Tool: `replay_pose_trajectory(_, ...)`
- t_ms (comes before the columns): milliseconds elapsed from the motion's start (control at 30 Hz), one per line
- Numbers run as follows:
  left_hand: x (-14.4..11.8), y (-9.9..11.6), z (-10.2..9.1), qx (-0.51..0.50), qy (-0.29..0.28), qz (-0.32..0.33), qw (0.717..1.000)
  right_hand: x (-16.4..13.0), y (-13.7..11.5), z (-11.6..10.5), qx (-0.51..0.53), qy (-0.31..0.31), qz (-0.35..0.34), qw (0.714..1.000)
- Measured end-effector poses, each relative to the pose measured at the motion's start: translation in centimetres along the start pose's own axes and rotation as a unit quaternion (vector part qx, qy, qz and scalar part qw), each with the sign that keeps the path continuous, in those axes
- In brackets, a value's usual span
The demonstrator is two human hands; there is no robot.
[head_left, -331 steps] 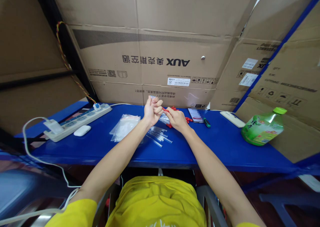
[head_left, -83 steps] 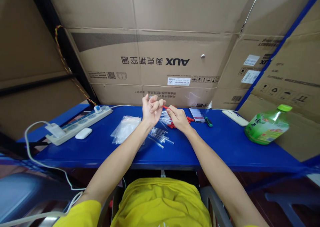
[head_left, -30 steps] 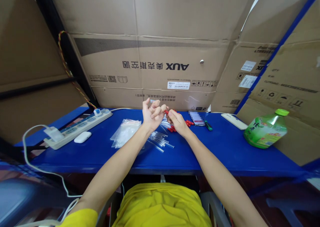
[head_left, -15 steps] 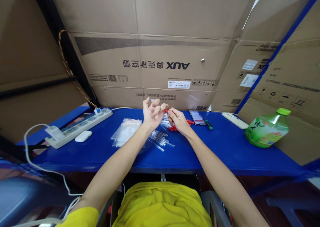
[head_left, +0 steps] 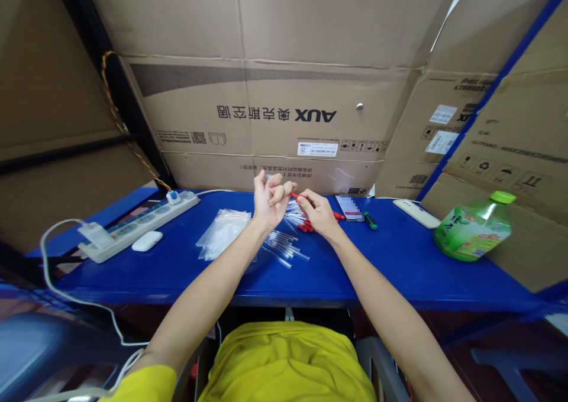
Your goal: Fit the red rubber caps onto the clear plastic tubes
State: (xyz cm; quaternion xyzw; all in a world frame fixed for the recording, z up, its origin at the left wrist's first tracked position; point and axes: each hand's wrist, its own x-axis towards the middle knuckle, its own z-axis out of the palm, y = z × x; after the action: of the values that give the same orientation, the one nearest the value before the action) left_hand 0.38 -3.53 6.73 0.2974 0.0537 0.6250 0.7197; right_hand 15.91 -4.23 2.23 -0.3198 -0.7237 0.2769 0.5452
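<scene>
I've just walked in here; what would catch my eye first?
Probably the yellow shirt at bottom centre, then the green bottle at the right of the blue table. In the middle, the right grip pinches a red piece, with the left grip close by. Behind, upside-down "AUX" lettering marks the cardboard.

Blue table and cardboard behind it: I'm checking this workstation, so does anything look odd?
The cardboard panel has its AUX lettering upside down. On the blue table, clear tubes lie loosely fanned; nothing looks spilled or damaged.
</scene>
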Motion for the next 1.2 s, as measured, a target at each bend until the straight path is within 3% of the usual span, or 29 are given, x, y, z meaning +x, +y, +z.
replay_pose_trajectory(267,0.0,-0.1,0.2,0.009,0.013,0.009,1.0,-0.1,0.0,-0.5,-0.087,0.014,-0.045,0.995)
replay_pose_trajectory(600,0.2,0.5,0.2,-0.019,0.003,0.036,0.999,-0.1,0.2,-1.1,-0.1,0.015,-0.054,0.993)
replay_pose_trajectory(867,0.1,0.2,0.1,0.009,0.004,-0.012,1.0,-0.1,1.0,-0.5,-0.054,0.014,-0.035,0.998)
replay_pose_trajectory(1067,-0.3,0.5,0.3,0.057,-0.025,-0.117,0.991,-0.1,1.0,-0.1,-0.01,0.022,-0.023,0.999)
replay_pose_trajectory(1200,-0.6,0.3,0.3,0.064,-0.015,-0.13,0.989,-0.1,1.2,0.1,0.02,0.017,-0.01,1.0)
